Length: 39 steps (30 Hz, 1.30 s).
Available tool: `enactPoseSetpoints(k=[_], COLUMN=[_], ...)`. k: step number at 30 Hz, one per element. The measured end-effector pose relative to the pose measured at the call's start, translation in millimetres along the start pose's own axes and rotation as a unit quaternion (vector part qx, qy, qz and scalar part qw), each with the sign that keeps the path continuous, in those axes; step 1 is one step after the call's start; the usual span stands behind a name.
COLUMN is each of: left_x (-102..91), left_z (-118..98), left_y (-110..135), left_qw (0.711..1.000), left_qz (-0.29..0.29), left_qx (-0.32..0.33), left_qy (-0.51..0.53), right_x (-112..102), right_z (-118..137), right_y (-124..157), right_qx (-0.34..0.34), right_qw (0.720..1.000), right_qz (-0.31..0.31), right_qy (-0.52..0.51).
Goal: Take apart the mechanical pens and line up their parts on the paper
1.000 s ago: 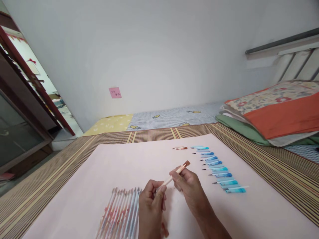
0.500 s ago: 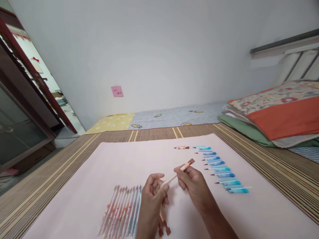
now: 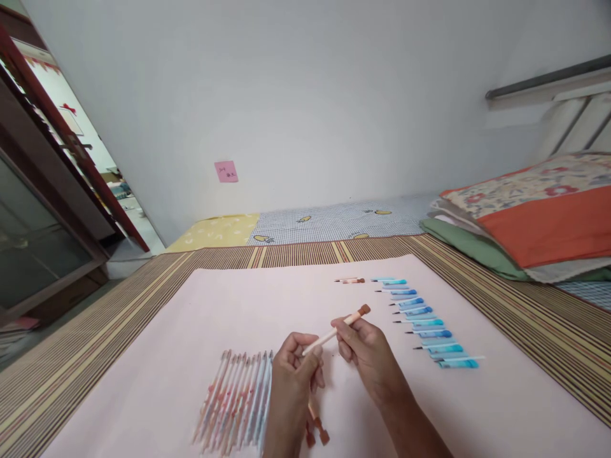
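Observation:
Both hands share one slim pen with a pale peach barrel and a brown block-shaped end. The fingers of my left hand are closed on its pale lower-left end. Closer to the brown end, my right hand pinches the barrel between thumb and fingers. The pen is tilted, brown end up to the right, above a white sheet. Under my left hand lie more brown-ended pens, partly hidden. Left of that hand, several pens with pink and pale blue patterns lie side by side.
A slanting row of blue pen parts with thin dark-tipped sticks lies on the right. Near the sheet's far edge are small brown-and-peach parts. A striped mat surrounds the sheet; folded bedding sits at the right.
The held pen and both hands have shifted very slightly to the left in view. My grip looks much the same; the whole view has moved a little.

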<state>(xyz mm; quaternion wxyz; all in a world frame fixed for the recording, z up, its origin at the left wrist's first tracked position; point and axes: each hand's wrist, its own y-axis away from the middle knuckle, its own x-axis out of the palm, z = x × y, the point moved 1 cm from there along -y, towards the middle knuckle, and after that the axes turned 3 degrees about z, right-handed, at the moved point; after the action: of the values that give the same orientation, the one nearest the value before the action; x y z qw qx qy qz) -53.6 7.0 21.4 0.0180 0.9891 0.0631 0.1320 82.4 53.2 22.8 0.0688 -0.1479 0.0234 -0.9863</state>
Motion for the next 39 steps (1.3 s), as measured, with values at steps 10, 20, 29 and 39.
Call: enactPoseSetpoints(k=[10,20,29,39], left_x=[3.1,-1.3,-3.7,-13.1], left_z=[0,4,11,13], left_y=[-1,-4,-12,-15], left_qw=[0.993,0.990,0.966,0.936], left_qz=[0.003,-0.051,-0.089,-0.093], left_qx=[-0.019,-0.037,-0.113,-0.128], left_qy=[0.116,0.126,0.213,0.314], right_x=[2,-1,1,-9], right_z=[2,-1,0,-15], right_y=[0,-1,0,-8], right_qx=[-0.006,-0.007,0.023,0.082], right_qw=[1.000,0.998,0.987,0.955], right_qz=[-0.018,-0.045,-0.058,-0.072], right_qy=[-0.010,-0.035,-0.149,-0.275])
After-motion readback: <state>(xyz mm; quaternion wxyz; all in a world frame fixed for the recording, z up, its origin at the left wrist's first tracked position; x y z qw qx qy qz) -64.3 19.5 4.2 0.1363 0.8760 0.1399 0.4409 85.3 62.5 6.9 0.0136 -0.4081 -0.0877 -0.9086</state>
